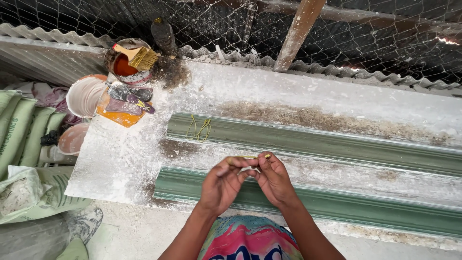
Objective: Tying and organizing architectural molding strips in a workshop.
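My left hand (222,183) and my right hand (275,179) meet above a dusty white worktable (125,159). Together they pinch a thin yellow-green strand of fibre (250,157) between thumbs and fingertips. Two long green moulds (337,144) lie side by side on the table under my hands. A loop of the same yellowish fibre (199,129) rests in the far mould, near its left end.
At the table's far left stand a tin of reddish liquid (126,67) with a brush (139,57) across it, scrapers on an orange lid (126,103), and white bowls (84,96). Green sacks (21,132) are piled at left. Wire mesh and a wooden post (298,31) lie behind.
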